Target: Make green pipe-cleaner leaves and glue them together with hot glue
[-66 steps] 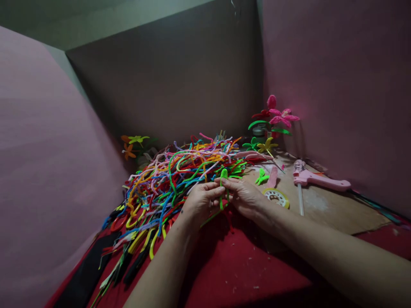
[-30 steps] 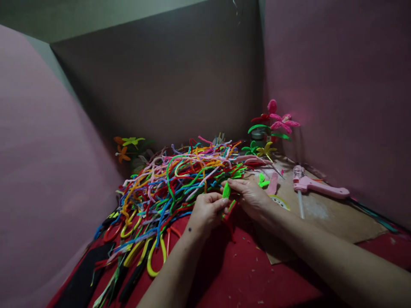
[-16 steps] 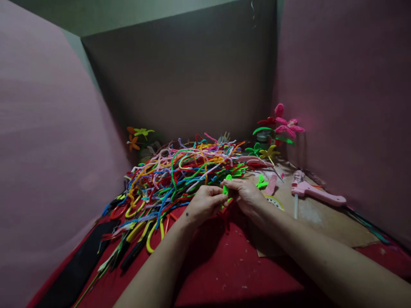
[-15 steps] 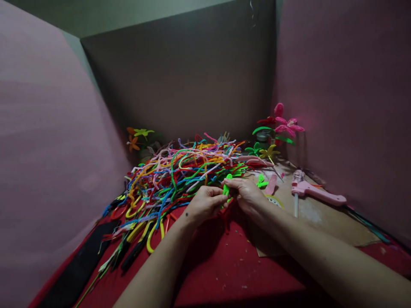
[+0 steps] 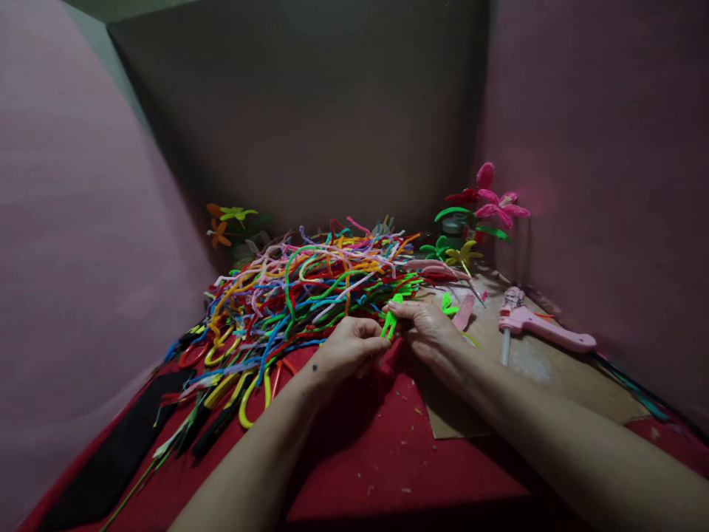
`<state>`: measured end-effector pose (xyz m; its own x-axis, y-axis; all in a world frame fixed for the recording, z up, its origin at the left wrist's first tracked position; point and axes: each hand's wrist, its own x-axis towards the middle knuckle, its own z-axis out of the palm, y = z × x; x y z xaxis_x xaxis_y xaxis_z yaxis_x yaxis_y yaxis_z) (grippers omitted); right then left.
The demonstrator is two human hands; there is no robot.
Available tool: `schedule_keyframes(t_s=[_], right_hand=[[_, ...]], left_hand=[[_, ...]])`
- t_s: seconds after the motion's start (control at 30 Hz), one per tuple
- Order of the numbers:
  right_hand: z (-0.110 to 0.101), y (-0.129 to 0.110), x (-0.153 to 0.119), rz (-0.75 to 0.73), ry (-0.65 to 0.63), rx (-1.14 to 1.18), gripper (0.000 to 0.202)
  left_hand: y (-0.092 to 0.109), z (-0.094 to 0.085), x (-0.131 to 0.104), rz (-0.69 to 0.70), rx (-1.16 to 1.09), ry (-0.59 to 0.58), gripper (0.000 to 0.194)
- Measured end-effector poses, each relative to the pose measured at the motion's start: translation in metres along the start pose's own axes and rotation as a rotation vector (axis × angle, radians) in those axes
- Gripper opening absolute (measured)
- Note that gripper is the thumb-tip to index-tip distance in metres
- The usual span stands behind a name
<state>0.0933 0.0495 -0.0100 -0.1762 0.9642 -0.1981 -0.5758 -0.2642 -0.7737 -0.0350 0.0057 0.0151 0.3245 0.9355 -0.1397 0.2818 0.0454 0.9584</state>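
A small bright green pipe cleaner piece (image 5: 391, 316), folded into narrow loops, is held upright between both hands. My left hand (image 5: 354, 346) pinches its lower end between thumb and forefinger. From the right, my right hand (image 5: 424, 325) grips its upper part with closed fingertips. Just behind the hands rises a large heap of coloured pipe cleaners (image 5: 310, 288). Another green looped piece (image 5: 447, 304) and a flat pink piece (image 5: 464, 312) lie on the cardboard to the right of my right hand.
A pink glue gun (image 5: 546, 329) rests on the cardboard (image 5: 576, 384) at right. Fuzzy flowers (image 5: 503, 208) stand behind it, with orange and yellow ones (image 5: 219, 233) at back left. Scissors with yellow handles (image 5: 247, 406) and a black strip (image 5: 116, 451) lie left on the red cloth (image 5: 410, 473).
The view has shifted slightly. The green piece now shows its separate loops more clearly between my fingers, and both hands still hold it.
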Motion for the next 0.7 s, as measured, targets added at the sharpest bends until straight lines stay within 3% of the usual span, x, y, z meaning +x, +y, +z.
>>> schedule_keyframes(t_s=[0.1, 0.3, 0.4, 0.53, 0.7], right_hand=[[-0.003, 0.0, 0.0, 0.012, -0.011, 0.005, 0.01], [-0.007, -0.001, 0.003, -0.014, -0.035, 0.014, 0.009], [-0.008, -0.002, 0.005, -0.023, -0.044, 0.043, 0.008], [-0.007, -0.002, 0.005, 0.019, -0.035, 0.064, 0.008], [-0.007, -0.001, 0.005, 0.087, -0.049, 0.067, 0.008]], left_hand=[[-0.003, 0.002, 0.001, 0.022, -0.064, -0.04, 0.026], [-0.002, -0.005, 0.0, 0.084, 0.021, -0.068, 0.024], [0.0, -0.014, 0.0, 0.071, 0.002, 0.004, 0.028], [0.001, -0.019, -0.001, 0.303, 0.104, 0.141, 0.026], [-0.005, -0.01, -0.002, 0.559, 0.431, 0.159, 0.017]])
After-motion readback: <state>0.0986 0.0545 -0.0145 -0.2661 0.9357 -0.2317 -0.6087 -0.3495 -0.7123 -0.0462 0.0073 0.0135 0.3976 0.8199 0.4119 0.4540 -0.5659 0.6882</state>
